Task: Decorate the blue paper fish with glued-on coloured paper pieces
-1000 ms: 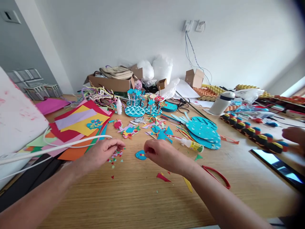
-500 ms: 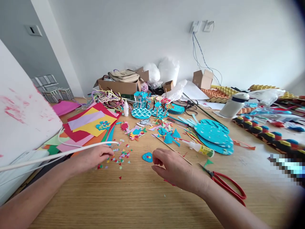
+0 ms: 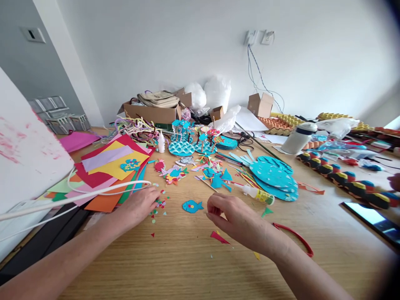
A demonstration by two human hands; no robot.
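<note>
A blue paper fish [image 3: 192, 206] with small coloured dots lies flat on the table between my hands. My right hand [image 3: 233, 212] is just right of its tail, fingers curled and thumb close to them; what they hold, if anything, is hidden. Among scattered paper confetti [image 3: 162, 204] rests my left hand [image 3: 144, 204], its fingers bent down and close together over the bits, their tips partly hidden. Red paper scraps [image 3: 219, 238] lie below my right hand. Red-handled scissors [image 3: 296, 237] are partly covered by my right forearm.
A white cable [image 3: 103, 189] arches over my left forearm beside stacked coloured paper [image 3: 108, 162]. Behind the fish lie paper cut-outs [image 3: 175, 173] and a glue bottle [image 3: 259, 193]. Blue paper ovals [image 3: 275, 177], a phone [image 3: 373, 223] and another person's hand [image 3: 394, 182] are at right.
My right hand has drawn off the fish's tail, so the whole fish shows. My left hand has shifted right, over the confetti. The view has turned slightly right, and another hand appears at the right edge.
</note>
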